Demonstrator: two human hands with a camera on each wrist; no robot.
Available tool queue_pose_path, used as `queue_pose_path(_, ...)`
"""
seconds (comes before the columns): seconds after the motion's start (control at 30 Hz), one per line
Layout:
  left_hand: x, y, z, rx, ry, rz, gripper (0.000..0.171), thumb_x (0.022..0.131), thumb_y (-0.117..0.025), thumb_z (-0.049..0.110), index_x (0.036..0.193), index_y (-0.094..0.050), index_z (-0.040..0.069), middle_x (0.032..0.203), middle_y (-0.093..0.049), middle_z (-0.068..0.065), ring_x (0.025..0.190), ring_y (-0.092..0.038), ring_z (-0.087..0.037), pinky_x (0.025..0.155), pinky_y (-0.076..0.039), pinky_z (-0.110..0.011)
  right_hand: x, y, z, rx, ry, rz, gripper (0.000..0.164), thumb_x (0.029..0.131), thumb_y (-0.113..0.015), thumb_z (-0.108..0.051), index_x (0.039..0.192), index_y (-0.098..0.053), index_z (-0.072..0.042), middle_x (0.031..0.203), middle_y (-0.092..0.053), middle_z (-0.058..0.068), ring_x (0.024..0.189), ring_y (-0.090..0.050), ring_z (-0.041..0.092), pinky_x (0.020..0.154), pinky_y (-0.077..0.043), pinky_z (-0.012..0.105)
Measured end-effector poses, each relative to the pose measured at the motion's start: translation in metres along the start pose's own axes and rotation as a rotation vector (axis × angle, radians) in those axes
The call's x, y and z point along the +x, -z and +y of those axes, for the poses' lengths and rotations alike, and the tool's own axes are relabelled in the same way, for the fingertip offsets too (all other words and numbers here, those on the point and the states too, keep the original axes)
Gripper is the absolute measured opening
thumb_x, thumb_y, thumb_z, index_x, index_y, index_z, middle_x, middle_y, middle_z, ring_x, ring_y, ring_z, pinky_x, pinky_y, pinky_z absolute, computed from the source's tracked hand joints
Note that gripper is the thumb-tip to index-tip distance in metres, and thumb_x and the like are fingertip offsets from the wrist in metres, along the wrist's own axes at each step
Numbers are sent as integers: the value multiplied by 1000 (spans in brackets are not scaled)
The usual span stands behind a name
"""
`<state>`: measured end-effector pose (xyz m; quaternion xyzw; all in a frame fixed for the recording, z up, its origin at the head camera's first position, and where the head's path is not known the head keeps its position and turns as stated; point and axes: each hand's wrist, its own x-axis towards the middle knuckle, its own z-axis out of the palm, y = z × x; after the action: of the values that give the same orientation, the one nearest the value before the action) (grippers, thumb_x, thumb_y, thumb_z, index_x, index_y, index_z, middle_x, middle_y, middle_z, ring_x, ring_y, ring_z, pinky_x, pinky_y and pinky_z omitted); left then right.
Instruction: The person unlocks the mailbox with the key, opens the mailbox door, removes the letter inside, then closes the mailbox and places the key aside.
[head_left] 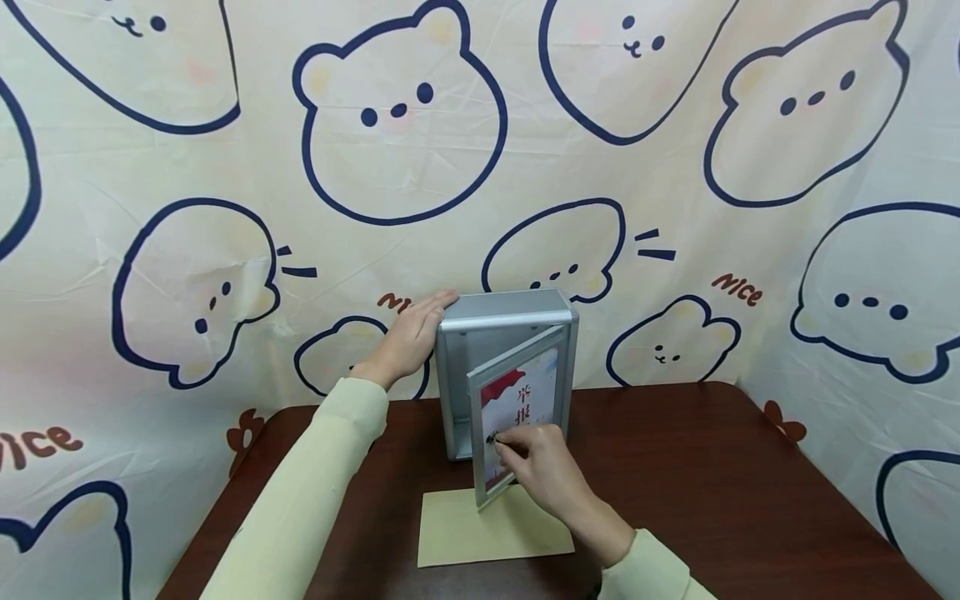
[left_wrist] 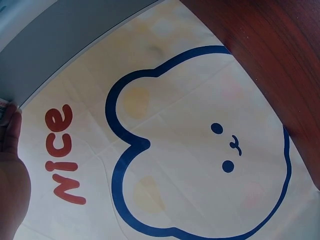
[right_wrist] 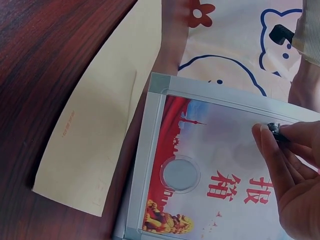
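Note:
A grey metal box [head_left: 504, 307] stands upright on the table, its front door [head_left: 536, 383] swung partway out. Chinese characters and a red and blue print cover the door panel; a round clear disc [right_wrist: 180, 174] shows on it in the right wrist view. My right hand [head_left: 551, 471] pinches a small black-headed key [right_wrist: 280, 134] at the silver lock by the door's free edge. Fairly straight fingers of my left hand [head_left: 408, 340] rest on the box's upper left edge. Only part of the left hand [left_wrist: 12, 187] appears in the left wrist view.
A flat tan envelope [head_left: 480, 542] lies on the table in front of the box, below the open door. The dark brown table [head_left: 697, 483] extends to both sides. A bear-patterned cloth [head_left: 405, 179] hangs behind it.

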<state>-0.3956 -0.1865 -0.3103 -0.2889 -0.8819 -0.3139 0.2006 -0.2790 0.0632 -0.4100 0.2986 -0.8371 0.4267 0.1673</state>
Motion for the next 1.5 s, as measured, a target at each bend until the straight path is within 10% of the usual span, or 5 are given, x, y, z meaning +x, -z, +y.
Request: queue_pose_path(1.5, 0, 1, 0, -8, 5, -4, 55, 111, -23, 32, 156, -44, 9, 162, -40, -8, 152, -32, -24, 124, -25, -49, 14, -17, -1, -142, 31, 39, 8, 94, -72, -7, 92, -80, -7, 83, -76, 1, 65, -57, 3, 61, -52, 21)
